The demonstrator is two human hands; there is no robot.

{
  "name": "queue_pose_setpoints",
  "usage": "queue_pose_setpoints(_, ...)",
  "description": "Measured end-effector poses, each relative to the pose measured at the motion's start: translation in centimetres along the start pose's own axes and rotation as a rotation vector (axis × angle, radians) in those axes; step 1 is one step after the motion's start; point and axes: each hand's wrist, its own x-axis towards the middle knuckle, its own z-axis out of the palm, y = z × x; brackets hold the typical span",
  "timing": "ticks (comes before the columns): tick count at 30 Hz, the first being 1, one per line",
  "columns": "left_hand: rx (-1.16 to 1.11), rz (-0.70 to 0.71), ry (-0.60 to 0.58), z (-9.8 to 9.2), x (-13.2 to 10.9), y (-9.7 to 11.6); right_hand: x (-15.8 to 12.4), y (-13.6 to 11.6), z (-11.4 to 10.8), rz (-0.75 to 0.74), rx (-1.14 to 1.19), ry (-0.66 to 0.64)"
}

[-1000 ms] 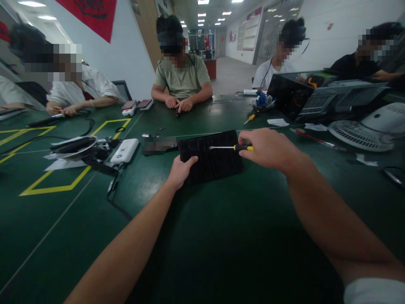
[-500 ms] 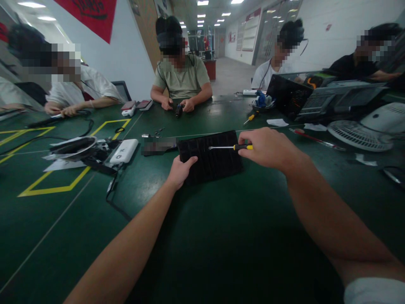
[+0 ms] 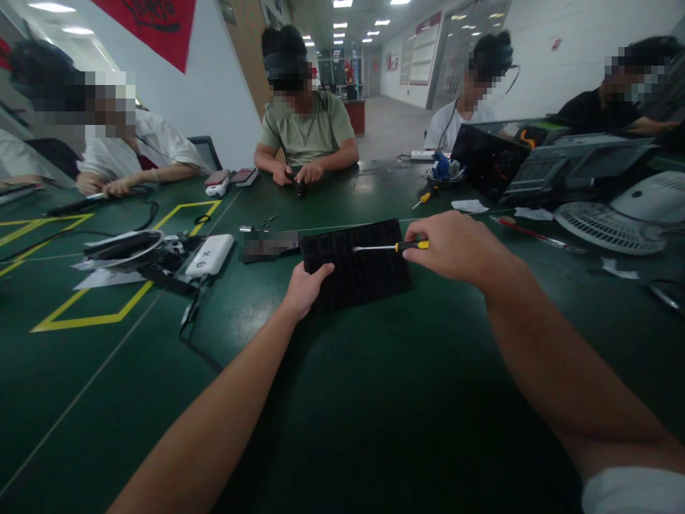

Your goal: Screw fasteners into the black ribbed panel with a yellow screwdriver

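A flat black rectangular panel (image 3: 374, 268), ribbed or sectioned on its face, is tilted toward me above the green table (image 3: 342, 400). My left hand (image 3: 307, 289) grips its left edge, thumb on the face and the other fingers hidden behind. In my right hand (image 3: 442, 243) is a screwdriver (image 3: 382, 248) with a yellow and black handle. Its metal shaft lies sideways across the panel, the tip at a spot near the panel's middle. A small bright bit shows at the tip, too small to make out.
Left of the panel lie a dark flat piece (image 3: 270, 247), a white power bank (image 3: 210, 257) and a cabled black device (image 3: 128, 250). On the right are another screwdriver (image 3: 425, 198), a red pen-like tool (image 3: 535, 235), a white fan (image 3: 610, 221) and a computer case (image 3: 578, 171). Several people sit around the table.
My right hand has shifted very slightly with the screwdriver; the tip stays at the same spot. The panel and my left hand hold still. The person opposite has moved a hand.
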Motion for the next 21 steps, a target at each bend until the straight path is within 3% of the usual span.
queue_pose_setpoints(21, -0.013, -0.005, -0.007, -0.01, -0.05, 0.04, -0.08, -0.31, -0.23, -0.005, -0.006, -0.028)
